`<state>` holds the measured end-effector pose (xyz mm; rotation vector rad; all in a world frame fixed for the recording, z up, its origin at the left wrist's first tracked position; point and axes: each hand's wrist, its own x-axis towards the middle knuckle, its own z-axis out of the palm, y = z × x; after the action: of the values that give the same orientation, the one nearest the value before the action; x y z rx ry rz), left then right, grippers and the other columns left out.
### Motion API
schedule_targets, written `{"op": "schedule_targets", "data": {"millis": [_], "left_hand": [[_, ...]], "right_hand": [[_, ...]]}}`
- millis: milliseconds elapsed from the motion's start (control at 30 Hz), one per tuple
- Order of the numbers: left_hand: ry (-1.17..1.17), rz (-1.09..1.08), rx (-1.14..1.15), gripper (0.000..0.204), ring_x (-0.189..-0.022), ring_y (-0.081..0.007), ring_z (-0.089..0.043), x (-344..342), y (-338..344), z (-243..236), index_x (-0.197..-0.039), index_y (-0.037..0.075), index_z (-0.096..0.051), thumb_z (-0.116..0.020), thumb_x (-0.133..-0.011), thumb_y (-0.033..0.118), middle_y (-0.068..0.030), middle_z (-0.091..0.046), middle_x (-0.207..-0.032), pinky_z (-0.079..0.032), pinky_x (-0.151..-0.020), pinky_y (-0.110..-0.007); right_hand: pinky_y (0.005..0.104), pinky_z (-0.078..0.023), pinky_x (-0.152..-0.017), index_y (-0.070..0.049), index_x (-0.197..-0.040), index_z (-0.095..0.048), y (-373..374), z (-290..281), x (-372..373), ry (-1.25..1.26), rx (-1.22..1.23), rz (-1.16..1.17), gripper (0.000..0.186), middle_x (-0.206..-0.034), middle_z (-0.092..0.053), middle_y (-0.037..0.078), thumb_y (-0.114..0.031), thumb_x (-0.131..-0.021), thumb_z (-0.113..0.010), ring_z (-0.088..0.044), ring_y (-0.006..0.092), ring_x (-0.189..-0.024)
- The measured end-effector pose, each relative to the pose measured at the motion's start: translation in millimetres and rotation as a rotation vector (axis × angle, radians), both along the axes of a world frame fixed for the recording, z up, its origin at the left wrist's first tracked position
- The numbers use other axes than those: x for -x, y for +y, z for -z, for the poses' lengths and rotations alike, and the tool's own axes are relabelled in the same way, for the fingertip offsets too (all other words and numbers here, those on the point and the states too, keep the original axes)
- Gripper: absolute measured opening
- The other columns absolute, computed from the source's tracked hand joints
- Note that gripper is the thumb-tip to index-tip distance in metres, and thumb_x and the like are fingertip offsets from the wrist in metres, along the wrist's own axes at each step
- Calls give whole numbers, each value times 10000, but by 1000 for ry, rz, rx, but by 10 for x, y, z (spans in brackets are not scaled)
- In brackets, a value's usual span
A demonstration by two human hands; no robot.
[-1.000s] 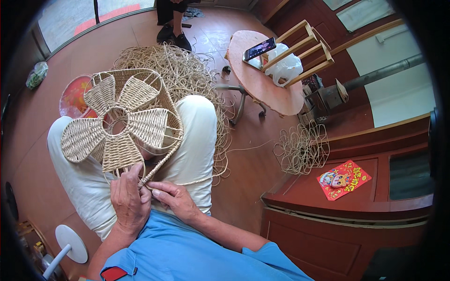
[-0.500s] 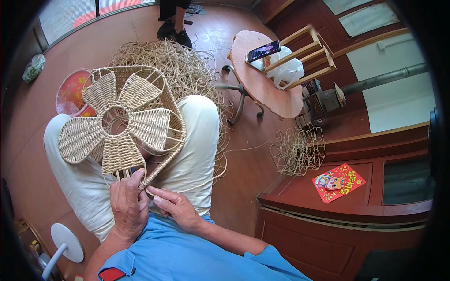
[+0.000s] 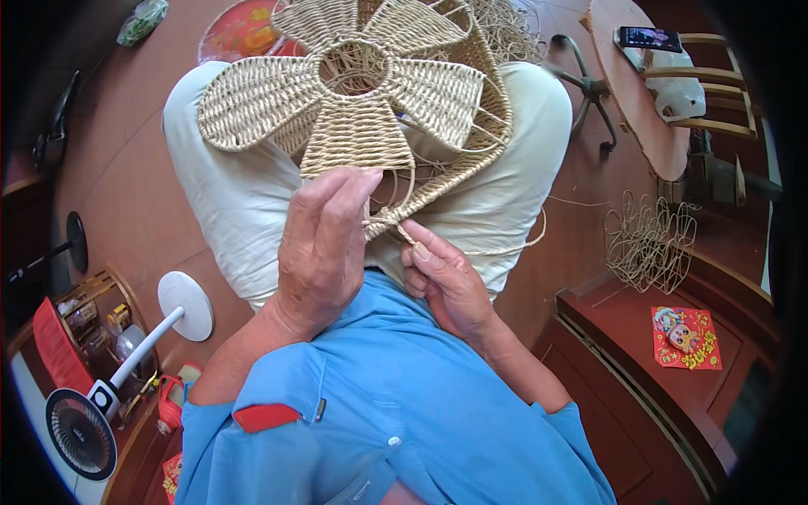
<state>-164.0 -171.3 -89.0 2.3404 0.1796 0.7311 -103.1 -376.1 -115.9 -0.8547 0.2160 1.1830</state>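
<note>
A woven straw-coloured basket (image 3: 488, 126), with a five-petal flower panel (image 3: 252, 101), rests across my lap. Bare frame wires show below the lowest petal, beside the braided rim. My left hand (image 3: 324, 244) has curled fingers at that lower rim, gripping it; its fingertips sit just under the petal and hide part of the rim. Right of it, my right hand (image 3: 446, 278) pinches a twisted cord (image 3: 505, 252) where this meets the rim, with a loose length looping off to the right.
A pile of cord (image 3: 513, 34) lies beyond the basket, near a red patterned basin (image 3: 240, 34). At right are a round board (image 3: 640, 151) with phone (image 3: 648, 38), bag and wooden stool, plus coiled cord (image 3: 648, 236). At left stand a fan (image 3: 80, 433) and wooden crate (image 3: 118, 311).
My view has swung down and left, so the basket sits higher and further right in the picture and more of the fan shows. Both hands stay at the rim.
</note>
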Motion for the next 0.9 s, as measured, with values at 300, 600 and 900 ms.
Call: {"op": "schedule_targets", "data": {"millis": [300, 600, 900], "left_hand": [[253, 277, 135, 470, -965, -282, -718, -275, 411, -277, -1368, 97, -702, -711, -922, -53, -66, -762, -1065, -548, -882, -414], [556, 484, 229, 469, -949, -321, -744, -457, 532, -415, -1402, 110, -627, -707, -955, -8, -94, -747, -1008, -576, -853, -440], [657, 585, 326, 532, -865, -320, -740, -696, 566, -540, -1420, 99, -614, -739, -918, -27, -114, -723, -939, -582, -771, -436]], "right_hand": [[240, -403, -724, -67, -1691, -472, -17, -44, -55, 50, 2, -33, 572, -1028, -562, -26, -253, -1167, -608, -447, 83, -813], [266, -474, -837, -71, -1696, -482, -30, -195, -23, -153, 156, -248, 571, -1145, -614, 18, -285, -1180, -597, -519, 80, -928], [298, -451, -1027, -41, -1740, -384, -55, -150, -28, -773, 164, -380, 634, -1148, -538, 36, -238, -1174, -591, -540, 154, -1063]]}}
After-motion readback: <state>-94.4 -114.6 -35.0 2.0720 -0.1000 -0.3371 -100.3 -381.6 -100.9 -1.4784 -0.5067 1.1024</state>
